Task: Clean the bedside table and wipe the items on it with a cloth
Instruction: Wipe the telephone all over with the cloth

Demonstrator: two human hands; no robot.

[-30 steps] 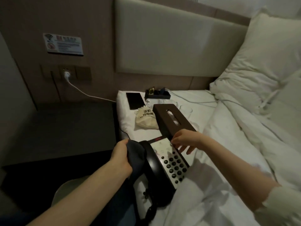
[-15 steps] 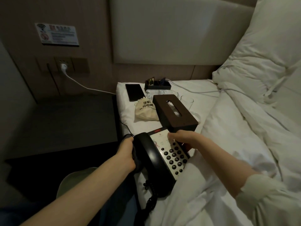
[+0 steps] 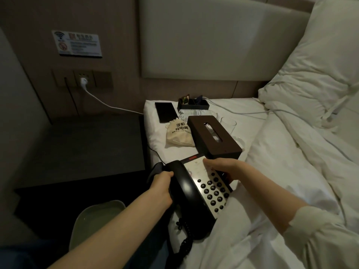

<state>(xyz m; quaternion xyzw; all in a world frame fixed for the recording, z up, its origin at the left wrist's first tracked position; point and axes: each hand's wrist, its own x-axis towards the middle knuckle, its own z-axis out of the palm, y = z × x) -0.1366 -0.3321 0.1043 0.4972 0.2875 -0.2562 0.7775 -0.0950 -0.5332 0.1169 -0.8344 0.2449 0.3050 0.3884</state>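
A black desk telephone [image 3: 196,193] lies on the white bed [image 3: 291,171] near its left edge, its silver keypad face turned upward and its coiled cord [image 3: 183,243] trailing toward the viewer. The left hand [image 3: 162,186] has its fingers curled round a dark cloth [image 3: 156,168] and presses it against the left side of the telephone's handset [image 3: 181,183]. The right hand [image 3: 223,167] grips the upper right edge of the telephone body, fingers bent over the rim beside the keypad buttons.

Just beyond the telephone sits a dark brown tissue box [image 3: 213,136], and to its left a small beige drawstring bag [image 3: 178,134] with printed characters. Farther back on the bed lie a black phone [image 3: 166,112], a clear water bottle [image 3: 194,113] on its side and a small dark tray [image 3: 193,103] of sachets. A drinking glass [image 3: 229,123] stands to the right of the tissue box.

The dark counter [image 3: 81,148] stands to the left of the bed, below a wall socket with a white plug [image 3: 84,81] and its cable [image 3: 108,106]. A pale bin [image 3: 97,216] sits below, by the left forearm. Pillows [image 3: 320,74] lean at the right.
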